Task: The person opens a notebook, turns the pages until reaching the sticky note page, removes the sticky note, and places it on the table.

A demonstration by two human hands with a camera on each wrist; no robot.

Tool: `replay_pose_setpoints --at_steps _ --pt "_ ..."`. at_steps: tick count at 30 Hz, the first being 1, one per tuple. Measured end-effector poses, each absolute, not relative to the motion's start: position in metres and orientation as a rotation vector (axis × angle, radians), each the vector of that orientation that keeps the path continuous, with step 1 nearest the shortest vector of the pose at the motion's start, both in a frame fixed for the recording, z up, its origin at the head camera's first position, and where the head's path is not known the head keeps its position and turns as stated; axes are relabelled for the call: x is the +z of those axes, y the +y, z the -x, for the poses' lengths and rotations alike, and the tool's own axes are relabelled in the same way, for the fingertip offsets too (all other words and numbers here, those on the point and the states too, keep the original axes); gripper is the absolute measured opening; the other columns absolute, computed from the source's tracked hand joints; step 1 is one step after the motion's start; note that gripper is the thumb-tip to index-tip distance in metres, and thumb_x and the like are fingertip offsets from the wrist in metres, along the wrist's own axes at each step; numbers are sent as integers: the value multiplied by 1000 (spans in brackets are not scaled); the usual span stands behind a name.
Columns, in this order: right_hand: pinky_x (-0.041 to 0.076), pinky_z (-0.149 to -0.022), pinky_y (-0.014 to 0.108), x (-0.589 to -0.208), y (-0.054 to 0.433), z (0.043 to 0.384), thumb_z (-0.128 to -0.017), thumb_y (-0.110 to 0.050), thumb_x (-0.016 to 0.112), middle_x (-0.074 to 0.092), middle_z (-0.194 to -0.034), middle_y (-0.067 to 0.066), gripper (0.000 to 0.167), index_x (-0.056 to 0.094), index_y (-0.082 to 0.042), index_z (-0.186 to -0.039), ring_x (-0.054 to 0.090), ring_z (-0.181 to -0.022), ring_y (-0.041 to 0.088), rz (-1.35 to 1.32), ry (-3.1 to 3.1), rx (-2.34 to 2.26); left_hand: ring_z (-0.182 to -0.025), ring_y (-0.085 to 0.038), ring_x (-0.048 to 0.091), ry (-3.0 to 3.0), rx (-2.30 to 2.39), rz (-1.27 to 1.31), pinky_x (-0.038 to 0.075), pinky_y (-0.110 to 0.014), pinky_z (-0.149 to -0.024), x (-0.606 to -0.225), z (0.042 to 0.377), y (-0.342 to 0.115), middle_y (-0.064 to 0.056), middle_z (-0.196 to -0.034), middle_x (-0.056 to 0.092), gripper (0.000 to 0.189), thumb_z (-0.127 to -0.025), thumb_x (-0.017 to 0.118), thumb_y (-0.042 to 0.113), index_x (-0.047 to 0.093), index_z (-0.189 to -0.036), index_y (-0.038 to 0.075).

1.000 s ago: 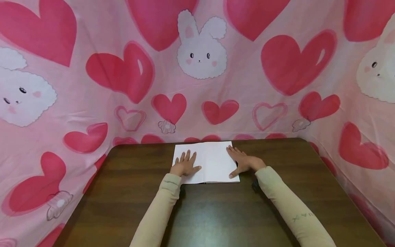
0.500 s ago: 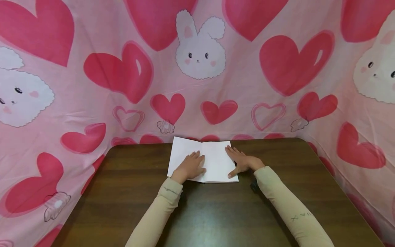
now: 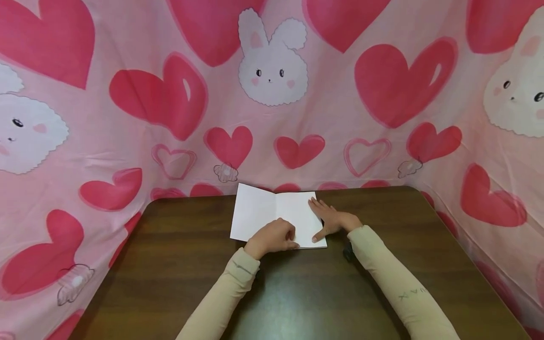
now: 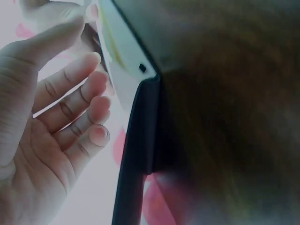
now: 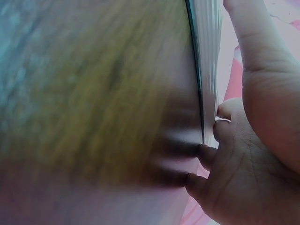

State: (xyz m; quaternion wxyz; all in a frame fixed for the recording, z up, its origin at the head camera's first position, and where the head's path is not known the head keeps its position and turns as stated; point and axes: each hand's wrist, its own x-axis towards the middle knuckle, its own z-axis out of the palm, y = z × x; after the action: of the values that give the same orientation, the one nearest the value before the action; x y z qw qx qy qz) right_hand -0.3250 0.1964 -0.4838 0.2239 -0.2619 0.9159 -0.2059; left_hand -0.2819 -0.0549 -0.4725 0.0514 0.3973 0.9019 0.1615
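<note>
An open book (image 3: 254, 210) with blank white pages lies near the back edge of the table, its left side tilted up. In the left wrist view its dark cover (image 4: 136, 136) stands away from the tabletop. My left hand (image 3: 274, 237) is over the lower middle of the book, fingers loosely bent, with thumb and fingertips apart and nothing between them. At the right page's outer edge rests my right hand (image 3: 333, 222), fingers spread, thumb toward the lower corner. In the right wrist view its fingertips lie along the page stack (image 5: 208, 56).
The brown wooden table (image 3: 178, 264) reaches to a pink cloth backdrop (image 3: 331, 108) printed with hearts and rabbits, which hangs behind and at both sides. A small black device (image 3: 348, 252) sits under the right wrist.
My left hand has moved from the left page rightward and toward me, its fingers going from spread to bent. The book's left side has risen. My right hand stays put.
</note>
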Motion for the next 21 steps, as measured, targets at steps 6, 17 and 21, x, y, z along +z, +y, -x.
replay_pose_setpoints --at_steps 6,17,21 --pt "2 -119 70 -484 197 325 -79 -52 83 -10 -169 23 131 -4 2 -161 -9 -154 48 714 2519 -568 -61 -4 49 2721 519 -1196 41 -19 -59 -478 285 -53 10 -62 53 33 -81 87 34 62 -68 18" --pt "2 -119 70 -482 197 326 -79 -52 83 -10 -169 21 130 -3 0 -162 -7 -155 46 710 2519 -575 -62 -3 49 2688 596 -1189 43 -19 -61 -472 286 -57 9 -64 55 29 -82 87 31 64 -71 16" --pt "3 -118 70 -483 200 328 -79 -52 83 -10 -169 22 129 -2 0 -162 -6 -155 47 728 2508 -600 -62 -4 49 2700 599 -1197 43 -19 -61 -472 284 -59 9 -64 55 27 -83 86 30 66 -73 16"
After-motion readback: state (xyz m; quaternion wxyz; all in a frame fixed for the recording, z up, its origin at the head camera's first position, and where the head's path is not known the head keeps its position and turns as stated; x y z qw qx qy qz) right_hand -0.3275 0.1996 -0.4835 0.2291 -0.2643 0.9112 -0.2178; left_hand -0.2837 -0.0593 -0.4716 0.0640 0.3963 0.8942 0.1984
